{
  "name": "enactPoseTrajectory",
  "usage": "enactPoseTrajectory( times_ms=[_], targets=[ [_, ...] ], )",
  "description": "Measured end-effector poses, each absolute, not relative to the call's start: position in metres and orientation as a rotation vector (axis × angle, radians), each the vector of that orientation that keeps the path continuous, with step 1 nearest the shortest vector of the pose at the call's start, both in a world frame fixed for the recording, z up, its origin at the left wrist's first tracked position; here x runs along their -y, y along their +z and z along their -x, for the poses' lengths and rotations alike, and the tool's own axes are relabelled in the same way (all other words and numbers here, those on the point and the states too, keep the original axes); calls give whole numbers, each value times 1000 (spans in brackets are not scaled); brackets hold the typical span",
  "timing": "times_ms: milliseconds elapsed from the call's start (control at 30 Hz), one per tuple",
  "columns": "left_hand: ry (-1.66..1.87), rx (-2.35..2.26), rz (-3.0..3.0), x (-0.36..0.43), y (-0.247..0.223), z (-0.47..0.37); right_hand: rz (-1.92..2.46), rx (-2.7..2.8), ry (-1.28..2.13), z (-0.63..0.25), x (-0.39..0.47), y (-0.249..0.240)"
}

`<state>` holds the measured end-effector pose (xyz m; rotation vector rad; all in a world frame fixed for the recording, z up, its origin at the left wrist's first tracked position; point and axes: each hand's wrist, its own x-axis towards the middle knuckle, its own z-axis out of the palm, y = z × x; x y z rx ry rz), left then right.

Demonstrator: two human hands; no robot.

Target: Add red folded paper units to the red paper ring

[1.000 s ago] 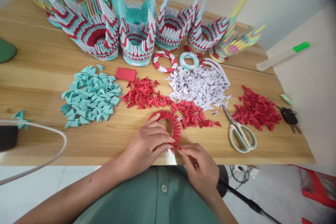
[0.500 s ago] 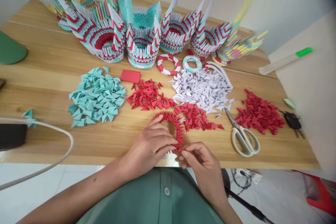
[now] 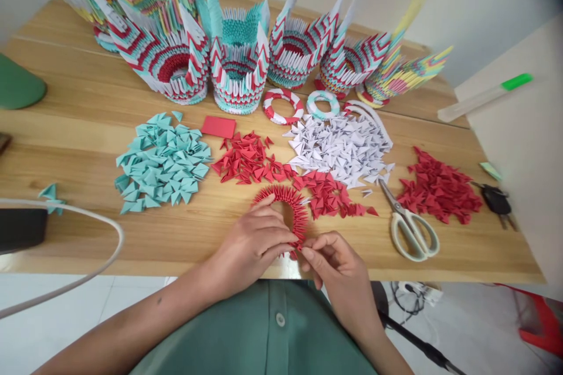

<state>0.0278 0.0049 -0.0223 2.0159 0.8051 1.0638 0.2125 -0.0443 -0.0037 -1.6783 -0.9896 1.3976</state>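
Observation:
A spiky red ring of folded paper pieces [image 3: 299,217] rests on the table at its front edge. My left hand [image 3: 259,234] lies over the ring's left side, fingers closed around it, hiding part of it. At the ring's lower right, my right hand [image 3: 336,261] pinches a small red folded paper piece [image 3: 299,247] against the ring between thumb and forefinger; the fingers cover most of that piece. Just beyond the ring are loose red paper triangles [image 3: 323,193]. To the right of my right hand lie scissors [image 3: 413,234] with pale handles.
Piles of teal triangles [image 3: 165,164], white triangles [image 3: 338,149] and more red triangles [image 3: 440,187] cover the wooden table. Paper swan baskets [image 3: 240,70] stand along the back. A white cable [image 3: 118,234] loops at the left; keys [image 3: 497,199] lie at the right.
Both hands stay at the ring. My right fingertips have shifted very slightly up and left against the ring's lower right. The view has moved a little.

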Motion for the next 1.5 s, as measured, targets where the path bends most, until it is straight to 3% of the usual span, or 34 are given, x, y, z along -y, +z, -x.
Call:
enactPoseTrajectory(
  times_ms=[300, 700, 1500],
  targets=[
    [986, -867, -2075, -5, -22, -27, 1678, 1013, 1398, -214, 48, -4],
    [995, -876, -2069, -2, -22, -28, 1698, 980, 1689, -220, 51, 1],
    [1037, -889, -2160, 0, -26, -29, 1677, 1004, 1728, -217, 46, 0]
  ],
)
